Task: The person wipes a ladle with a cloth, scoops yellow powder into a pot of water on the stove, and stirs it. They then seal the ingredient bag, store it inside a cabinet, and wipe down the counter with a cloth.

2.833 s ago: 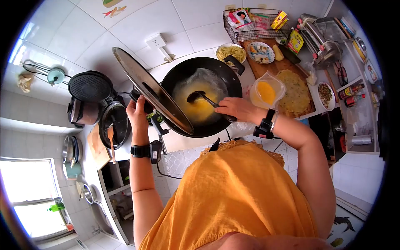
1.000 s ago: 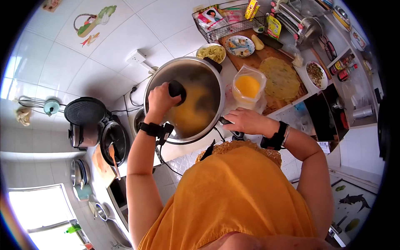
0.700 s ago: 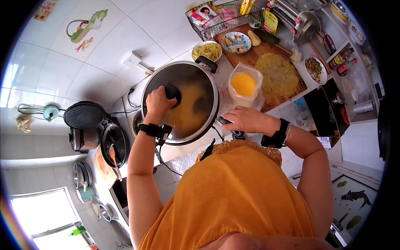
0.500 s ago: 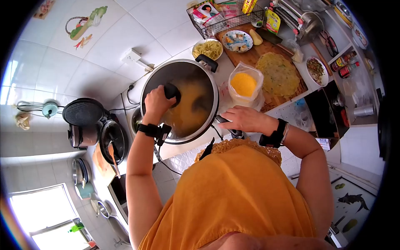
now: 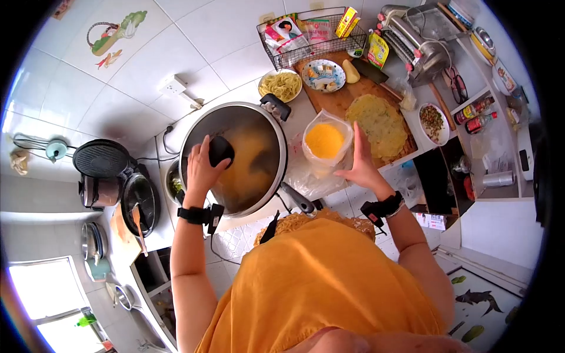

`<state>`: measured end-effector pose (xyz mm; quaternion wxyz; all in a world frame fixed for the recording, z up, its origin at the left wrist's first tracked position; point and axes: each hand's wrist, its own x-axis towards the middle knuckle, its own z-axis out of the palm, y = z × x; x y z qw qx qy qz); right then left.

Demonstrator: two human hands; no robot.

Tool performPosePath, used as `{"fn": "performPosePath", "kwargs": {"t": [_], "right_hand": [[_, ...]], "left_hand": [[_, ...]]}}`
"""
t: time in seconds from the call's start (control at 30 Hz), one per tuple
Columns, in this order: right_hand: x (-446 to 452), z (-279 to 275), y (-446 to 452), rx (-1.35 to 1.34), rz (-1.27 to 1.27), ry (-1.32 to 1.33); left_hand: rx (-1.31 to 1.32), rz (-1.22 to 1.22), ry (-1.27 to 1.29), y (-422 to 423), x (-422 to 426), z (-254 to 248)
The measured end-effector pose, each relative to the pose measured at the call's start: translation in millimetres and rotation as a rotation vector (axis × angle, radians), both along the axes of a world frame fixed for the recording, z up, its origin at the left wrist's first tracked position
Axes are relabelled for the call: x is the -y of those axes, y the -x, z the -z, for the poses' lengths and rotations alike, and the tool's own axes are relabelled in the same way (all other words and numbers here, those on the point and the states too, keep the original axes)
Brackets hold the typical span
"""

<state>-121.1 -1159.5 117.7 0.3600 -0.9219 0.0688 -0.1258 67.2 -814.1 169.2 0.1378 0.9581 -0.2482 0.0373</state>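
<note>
A large pan [image 5: 281,170] with a steel rim stands before me under a steamy glass lid [image 5: 247,182], yellowish contents showing through. My left hand [image 5: 202,170] curls around the lid's black knob [image 5: 221,151]. The pan's long black handle [image 5: 298,197] points toward me, with no hand on it. To the right stands an opened plastic bag [image 5: 346,154] of yellow meal [image 5: 324,140]. My right hand [image 5: 364,163] is beside this bag, thumb and fingers spread apart, at its right edge; whether it touches the plastic I cannot tell.
Behind the bag, a wooden board [image 5: 335,105] carries flat pancakes [image 5: 376,126], a patterned plate [image 5: 323,75] and a knife [image 5: 372,72]. A bowl of pale shreds [image 5: 280,86] sits behind the pan. Further right are a dish of chopped food [image 5: 433,123] and a pasta machine [image 5: 412,50].
My right hand has left the pan's handle and moved up and right to the bag, opening its fingers. My left hand stays at the knob. The whole view has shifted slightly.
</note>
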Motion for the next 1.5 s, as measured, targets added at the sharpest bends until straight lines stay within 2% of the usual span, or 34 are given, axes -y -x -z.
{"fn": "performPosePath", "kwargs": {"t": [0.07,0.13,0.17,0.2,0.27,0.3,0.33,0.37,0.4,0.47,0.5,0.53,0.6,0.67,0.8,0.87,0.93,1.0,1.07,1.13,1.2,1.27,1.33,1.4,1.5], "right_hand": [[12.9,-7.6,-8.7,0.034,-0.007,-0.037],[34.2,-8.5,-22.8,-0.058,-0.074,-0.463],[41.5,-8.1,-31.6,-0.061,-0.075,-0.462],[49.6,-7.9,-43.3,-0.019,-0.128,-0.417],[62.9,-10.7,-69.6,0.063,-0.241,-0.324],[63.9,-12.5,-83.9,0.058,-0.247,-0.324],[59.6,-17.2,-100.6,-0.072,-0.288,-0.349],[55.4,-22.0,-113.9,-0.202,-0.327,-0.372],[52.7,-27.8,-121.8,-0.204,-0.331,-0.371],[49.5,-38.1,-132.7,-0.221,-0.474,0.123],[51.0,-31.4,-140.0,-0.168,-0.487,0.177],[52.2,-30.6,-144.1,-0.173,-0.496,0.182],[53.3,-33.4,-150.9,-0.148,-0.583,0.135],[56.0,-30.0,-155.0,-0.131,-0.544,0.132],[62.5,-24.6,-160.6,-0.149,-0.438,0.100],[69.4,-22.4,-163.0,-0.078,-0.390,0.182],[72.6,-21.3,-165.1,-0.196,-0.372,0.131],[73.5,-23.1,-170.3,-0.285,-0.353,0.073],[78.2,-18.4,-176.0,-0.423,-0.333,-0.185],[87.0,-18.1,-180.1,-0.463,-0.471,-0.227],[96.9,-22.7,-189.2,-0.559,-0.798,-0.427],[103.5,-26.2,-200.4,-0.636,-0.975,-0.317],[105.6,-20.8,-201.4,-0.390,-1.179,-0.207],[100.3,-23.9,-195.4,-0.298,-1.203,-0.143],[97.1,-13.3,-195.8,-0.105,-1.103,-0.161]], "left_hand": [[0.068,0.011,-0.017,9.6,9.0,-11.6],[0.197,0.128,0.115,21.1,28.7,-23.8],[0.056,0.142,0.213,30.5,43.9,-36.0],[0.036,0.242,0.246,36.3,56.2,-37.8],[-0.358,0.272,0.422,58.2,84.0,-34.3],[-0.481,0.329,0.429,66.2,97.7,-37.1],[-0.603,0.388,0.434,73.4,110.9,-39.8],[-0.583,0.430,0.422,79.7,122.5,-33.7],[-0.562,0.473,0.411,85.7,133.1,-27.8],[-0.508,0.551,0.356,90.9,153.0,-28.2],[-0.515,0.546,0.220,92.6,160.6,-24.1],[-0.521,0.539,0.085,94.5,166.6,-19.2],[-0.507,0.550,0.094,94.9,173.9,-4.3],[-0.575,0.579,0.082,93.7,177.1,4.6],[-0.537,0.612,0.051,93.2,175.3,17.2],[-0.410,0.604,0.011,101.6,175.4,14.9],[-0.378,0.536,-0.083,108.8,177.4,6.1],[-0.352,0.482,-0.037,112.5,176.1,4.6],[-0.339,0.415,-0.082,117.8,178.7,-0.9],[-0.326,0.333,-0.109,126.2,188.8,-8.4],[-0.307,0.084,-0.109,141.1,202.7,-21.6],[-0.318,-0.207,-0.027,153.0,215.3,-36.1],[-0.182,-0.347,0.205,162.3,217.2,-20.3],[-0.127,-0.468,0.244,171.5,227.1,-0.3],[-0.072,-0.610,0.467,171.8,239.0,38.6]]}}
